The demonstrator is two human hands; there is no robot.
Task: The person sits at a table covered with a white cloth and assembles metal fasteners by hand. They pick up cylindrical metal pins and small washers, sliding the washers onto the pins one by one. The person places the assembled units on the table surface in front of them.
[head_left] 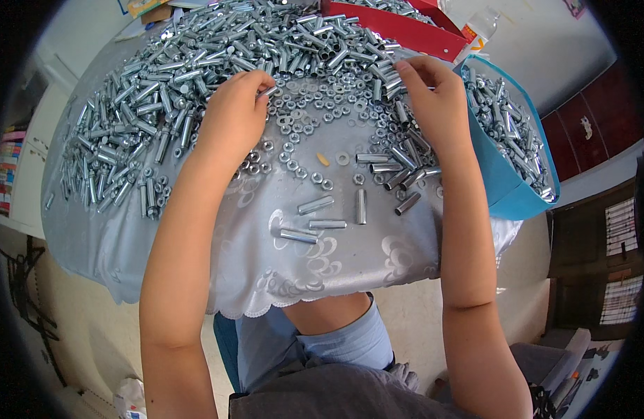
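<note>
Hands (231,115) (437,101) among metal sleeves (196,42)

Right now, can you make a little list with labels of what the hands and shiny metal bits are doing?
left hand: pinching a metal sleeve at the heap's edge
right hand: fingers resting on the heap of metal sleeves
between hands: loose nuts
nearer the person: a few stray sleeves
right side: blue tub with more metal parts
surface: silvery tablecloth

Clear plastic bottle (480,29), orange-white label, top right behind red box (406,31).
</note>
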